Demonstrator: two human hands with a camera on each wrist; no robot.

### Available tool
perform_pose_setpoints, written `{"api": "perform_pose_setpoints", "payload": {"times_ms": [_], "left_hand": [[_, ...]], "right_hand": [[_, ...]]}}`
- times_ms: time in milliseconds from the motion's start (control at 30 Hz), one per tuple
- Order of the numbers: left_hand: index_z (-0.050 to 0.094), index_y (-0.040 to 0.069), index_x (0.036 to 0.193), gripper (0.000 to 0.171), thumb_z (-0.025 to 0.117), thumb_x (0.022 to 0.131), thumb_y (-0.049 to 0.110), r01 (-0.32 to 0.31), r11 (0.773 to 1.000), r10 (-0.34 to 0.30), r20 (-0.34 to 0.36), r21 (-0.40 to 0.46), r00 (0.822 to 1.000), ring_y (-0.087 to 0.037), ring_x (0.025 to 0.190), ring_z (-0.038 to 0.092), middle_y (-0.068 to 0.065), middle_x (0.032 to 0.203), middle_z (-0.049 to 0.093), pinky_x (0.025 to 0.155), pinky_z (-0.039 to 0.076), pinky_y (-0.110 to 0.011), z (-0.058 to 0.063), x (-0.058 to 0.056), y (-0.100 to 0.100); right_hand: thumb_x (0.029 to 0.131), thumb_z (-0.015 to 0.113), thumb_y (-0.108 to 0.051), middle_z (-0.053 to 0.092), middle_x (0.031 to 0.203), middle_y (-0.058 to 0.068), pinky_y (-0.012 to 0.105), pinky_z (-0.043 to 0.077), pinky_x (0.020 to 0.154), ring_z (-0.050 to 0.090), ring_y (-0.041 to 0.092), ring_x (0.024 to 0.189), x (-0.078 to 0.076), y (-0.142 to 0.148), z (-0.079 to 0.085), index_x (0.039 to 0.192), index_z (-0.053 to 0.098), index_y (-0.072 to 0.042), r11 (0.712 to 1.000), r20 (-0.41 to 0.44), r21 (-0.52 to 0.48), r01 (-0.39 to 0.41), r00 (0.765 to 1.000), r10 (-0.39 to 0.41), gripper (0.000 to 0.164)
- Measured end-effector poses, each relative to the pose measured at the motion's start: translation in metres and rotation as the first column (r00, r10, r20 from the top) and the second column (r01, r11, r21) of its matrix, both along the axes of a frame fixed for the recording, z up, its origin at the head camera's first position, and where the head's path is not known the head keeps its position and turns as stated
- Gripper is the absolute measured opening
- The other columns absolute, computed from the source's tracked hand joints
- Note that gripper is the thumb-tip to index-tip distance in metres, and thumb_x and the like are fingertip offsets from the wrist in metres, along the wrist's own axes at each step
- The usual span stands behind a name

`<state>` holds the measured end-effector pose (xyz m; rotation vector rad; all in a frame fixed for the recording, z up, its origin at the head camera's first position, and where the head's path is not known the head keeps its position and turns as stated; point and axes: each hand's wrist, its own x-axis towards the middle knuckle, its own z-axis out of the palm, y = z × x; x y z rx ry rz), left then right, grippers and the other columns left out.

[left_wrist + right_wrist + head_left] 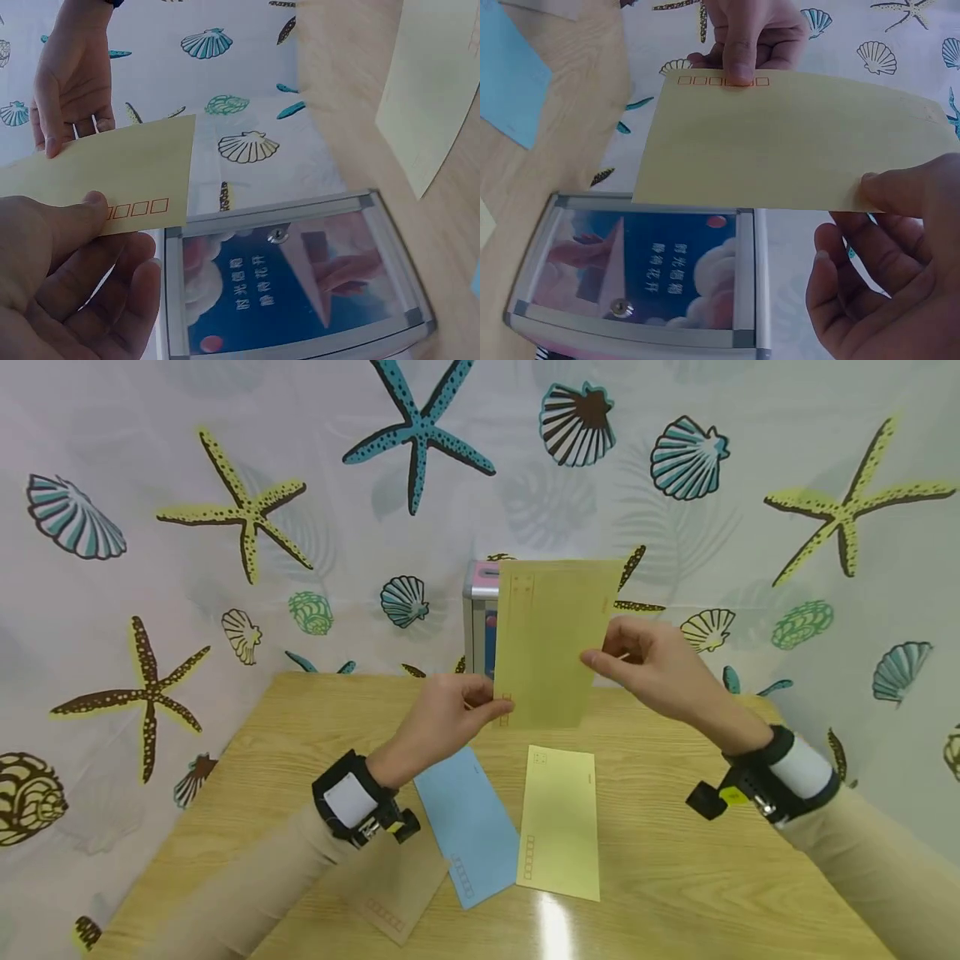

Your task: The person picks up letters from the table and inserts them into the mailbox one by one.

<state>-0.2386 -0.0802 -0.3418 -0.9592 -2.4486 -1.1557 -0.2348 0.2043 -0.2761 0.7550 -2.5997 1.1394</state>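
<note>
Patterned cloth [480, 531] behind, wooden surface [690, 835] in front. Metal-framed box [478, 631] at the middle of the far edge, partly hidden by the yellow envelope [555, 643] in the head view. That envelope is up off the surface, near upright. On the surface, near-edge side: blue envelope [468, 827] left of centre, second yellow one [558, 822] just right of it, brown one [397, 893] toward the near left corner, part hidden by the sleeve [292, 852]. Hands: left [453, 714] pinches the raised envelope's lower left, right [660, 668] pinches its right edge.
</note>
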Motion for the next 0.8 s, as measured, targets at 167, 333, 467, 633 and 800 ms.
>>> {"api": "perform_pose_setpoints", "payload": {"times_ms": [167,333,467,633,800], "left_hand": [[0.074,0.007,0.084,0.018,0.073,0.097,0.019,-0.04,0.999,0.038,-0.052,-0.03,0.998,-0.011,0.06,0.056,-0.003,0.075,0.071,0.059,0.044,-0.024,0.041,-0.028,0.002],[0.078,0.006,0.1,0.013,0.069,0.1,0.016,-0.086,0.994,0.08,-0.086,-0.074,0.993,-0.017,0.08,0.074,-0.008,0.092,0.079,0.074,0.058,-0.032,0.083,-0.051,0.007],[0.077,0.003,0.096,0.018,0.066,0.102,0.016,-0.118,0.984,0.107,-0.085,-0.136,0.991,-0.021,0.077,0.069,-0.011,0.091,0.077,0.07,0.053,-0.032,0.107,-0.068,0.011],[0.078,0.001,0.105,0.02,0.064,0.102,0.016,-0.207,0.971,0.202,-0.054,-0.12,0.978,-0.021,0.079,0.067,-0.012,0.097,0.077,0.071,0.052,-0.032,0.118,-0.094,0.013],[0.077,0.001,0.115,0.025,0.06,0.104,0.017,-0.256,0.963,0.256,-0.009,-0.079,0.967,-0.02,0.087,0.07,-0.013,0.106,0.078,0.077,0.054,-0.032,0.111,-0.123,0.024]], "right_hand": [[0.099,0.071,-0.02,0.072,0.085,0.003,0.02,0.044,0.063,0.059,0.007,0.067,-0.025,-0.003,0.041,0.092,0.07,-0.008,0.998,-0.164,0.046,0.05,0.985,-0.042,0.014],[0.099,0.07,-0.015,0.077,0.094,0.009,0.009,0.05,0.074,0.06,-0.012,0.079,-0.048,-0.007,0.071,0.107,0.074,-0.003,0.994,-0.383,0.053,0.093,0.921,-0.065,0.015],[0.1,0.069,-0.016,0.077,0.099,0.012,0.007,0.049,0.076,0.064,-0.007,0.084,-0.063,-0.012,0.083,0.111,0.073,-0.001,0.989,-0.418,0.03,0.142,0.901,-0.117,0.019],[0.101,0.067,-0.02,0.077,0.101,0.014,0.013,0.049,0.08,0.074,0.023,0.094,-0.086,-0.021,0.089,0.109,0.071,-0.002,0.984,-0.39,0.021,0.174,0.908,-0.152,0.02],[0.101,0.067,-0.02,0.077,0.104,0.015,0.029,0.05,0.084,0.074,0.027,0.1,-0.107,-0.02,0.083,0.111,0.072,-0.003,0.977,-0.33,0.012,0.214,0.923,-0.198,0.02]]}}
